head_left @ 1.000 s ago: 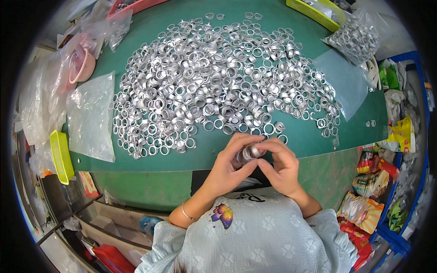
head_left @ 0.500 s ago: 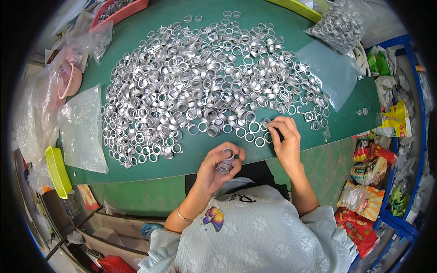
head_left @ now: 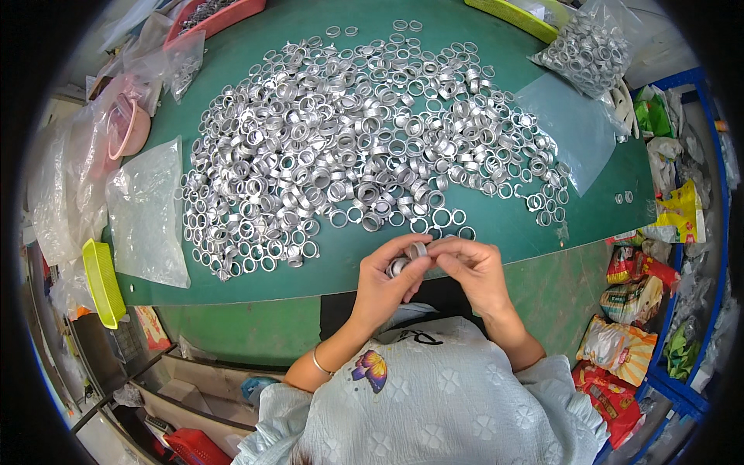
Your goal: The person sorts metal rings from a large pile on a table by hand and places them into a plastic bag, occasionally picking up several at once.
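Observation:
My left hand (head_left: 385, 279) is closed around a few silver metal rings (head_left: 397, 266) just beyond the near edge of the table. Beside it, my right hand (head_left: 471, 271) touches a ring (head_left: 417, 249) at the left fingertips; its thumb and forefinger are pinched there. Whether the right fingers hold that ring alone, or both hands share it, is hard to make out. Beyond my hands a wide heap of loose metal rings (head_left: 310, 147) covers the middle of the green table (head_left: 434, 283). Several single rings (head_left: 442, 218) lie flat at the heap's near edge.
Clear plastic bags (head_left: 147, 217) lie at the left, near a pink basket (head_left: 136, 130) and a yellow-green tray (head_left: 103, 283). A red bin (head_left: 225, 23) stands far left. At far right sit a ring-filled bag (head_left: 587, 50) and a flat bag (head_left: 573, 128). Blue shelving (head_left: 717, 256) rises beyond.
My right hand has come from the heap's near edge leftward to my left hand, and their fingertips now meet at a ring. The left hand has moved slightly right. The view has shifted slightly.

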Tool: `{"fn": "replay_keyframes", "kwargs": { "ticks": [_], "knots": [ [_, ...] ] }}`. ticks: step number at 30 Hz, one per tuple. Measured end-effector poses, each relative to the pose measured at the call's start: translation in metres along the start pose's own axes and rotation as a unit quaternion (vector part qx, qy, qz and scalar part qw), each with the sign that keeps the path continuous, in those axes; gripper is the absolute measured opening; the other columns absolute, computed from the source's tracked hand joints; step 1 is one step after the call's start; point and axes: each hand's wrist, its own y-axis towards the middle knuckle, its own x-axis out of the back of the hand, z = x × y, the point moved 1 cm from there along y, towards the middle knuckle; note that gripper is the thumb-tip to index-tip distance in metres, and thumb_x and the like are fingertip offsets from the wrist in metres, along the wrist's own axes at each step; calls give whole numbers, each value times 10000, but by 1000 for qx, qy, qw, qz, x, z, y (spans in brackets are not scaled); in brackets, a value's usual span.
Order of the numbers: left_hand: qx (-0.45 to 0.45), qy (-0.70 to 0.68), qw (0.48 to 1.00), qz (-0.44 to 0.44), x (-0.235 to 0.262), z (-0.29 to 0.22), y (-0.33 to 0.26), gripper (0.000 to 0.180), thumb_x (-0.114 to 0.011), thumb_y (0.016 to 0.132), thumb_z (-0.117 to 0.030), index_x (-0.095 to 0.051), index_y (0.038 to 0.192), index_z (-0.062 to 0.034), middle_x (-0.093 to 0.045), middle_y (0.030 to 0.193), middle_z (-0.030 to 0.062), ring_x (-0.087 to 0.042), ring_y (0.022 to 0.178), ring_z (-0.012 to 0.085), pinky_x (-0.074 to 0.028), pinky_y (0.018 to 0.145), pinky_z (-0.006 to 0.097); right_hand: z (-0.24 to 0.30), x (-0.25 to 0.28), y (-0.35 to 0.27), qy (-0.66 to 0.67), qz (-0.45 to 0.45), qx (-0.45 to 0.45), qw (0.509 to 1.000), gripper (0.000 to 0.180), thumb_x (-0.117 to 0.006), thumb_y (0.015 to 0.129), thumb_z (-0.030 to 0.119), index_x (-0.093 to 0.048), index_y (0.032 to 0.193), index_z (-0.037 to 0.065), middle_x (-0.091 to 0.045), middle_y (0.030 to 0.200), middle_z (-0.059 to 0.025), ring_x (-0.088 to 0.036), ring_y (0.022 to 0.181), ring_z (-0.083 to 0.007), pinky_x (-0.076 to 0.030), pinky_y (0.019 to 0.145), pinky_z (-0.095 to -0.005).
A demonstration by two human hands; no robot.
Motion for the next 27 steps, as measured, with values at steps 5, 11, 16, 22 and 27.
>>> {"fn": "replay_keyframes", "kwargs": {
  "ticks": [5, 11, 16, 22, 27],
  "knots": [
    [85, -294, 950, 55, 16, 3, -1, 311, -426, 930, -284, -530, 994, 2, -506, 699, 91, -443, 446, 122, -258, 330, 206, 11, 8, 33, -393, -101, 223, 886, 285, -672, 738, 22, -613, 1017, 1, -589, 969, -111, -563, 838, -219, -445, 754, -309],
    [96, -304, 947, 46, 15, 7, -2, 236, -484, 914, -241, -563, 965, -24, -577, 840, 114, -569, 602, 169, -332, 350, 200, -13, 10, 55, -497, -84, 256, 825, 325, -700, 698, 24, -598, 1006, 9, -563, 959, -114, -545, 813, -263, -443, 715, -339],
    [75, -264, 962, 12, 15, 11, -4, 184, -564, 880, -124, -602, 1036, -35, -589, 864, 55, -575, 740, 137, -375, 409, 178, -11, 18, 47, -172, -76, 101, 977, 323, -636, 767, -49, -568, 1082, -28, -590, 953, -76, -554, 813, -115, -437, 724, -215],
    [57, -201, 977, -41, 6, 3, 3, 285, -569, 870, -121, -542, 1140, -32, -557, 889, 47, -527, 738, 113, -350, 427, 159, -1, 9, 27, 163, 85, -13, 983, 326, -588, 845, 24, -511, 1153, -50, -584, 1031, -94, -560, 926, -157, -442, 822, -278],
    [16, -108, 993, -44, -2, -7, 5, 349, -581, 853, -70, -515, 1193, -28, -570, 891, 45, -521, 689, 79, -362, 432, 161, -1, 2, 20, 202, 147, -33, 968, 325, -551, 864, 34, -491, 1172, -51, -571, 1059, -116, -559, 955, -185, -443, 849, -335]
  ]
}}
